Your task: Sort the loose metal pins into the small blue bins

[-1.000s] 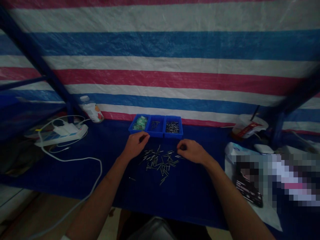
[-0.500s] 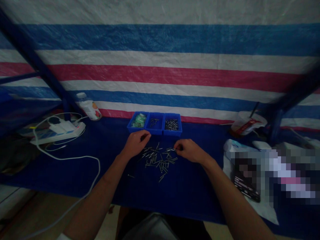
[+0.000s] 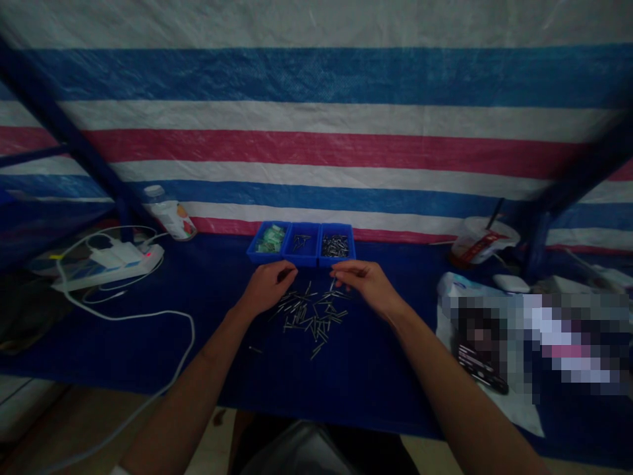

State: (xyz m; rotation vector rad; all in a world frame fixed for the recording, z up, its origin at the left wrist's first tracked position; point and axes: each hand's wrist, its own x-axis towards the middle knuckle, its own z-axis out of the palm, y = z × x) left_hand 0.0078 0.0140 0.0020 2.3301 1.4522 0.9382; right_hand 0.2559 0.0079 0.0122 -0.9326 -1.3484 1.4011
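Plainly, on the table (image 3: 370, 382) the row of bins (image 3: 301, 262) sits just beyond the pile of nails (image 3: 317, 321), the left hand (image 3: 270, 285) curled beside it (around what, if anything, I cannot tell) and the right hand (image 3: 368, 282), well clear of the left and just short of the right-hand bin (image 3: 326, 261), pinching one nail (image 3: 331, 284) that points down toward the pile.

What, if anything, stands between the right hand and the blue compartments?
Nothing visible: the right hand, a thin metal piece at its fingertips, is just in front of the blue compartments.
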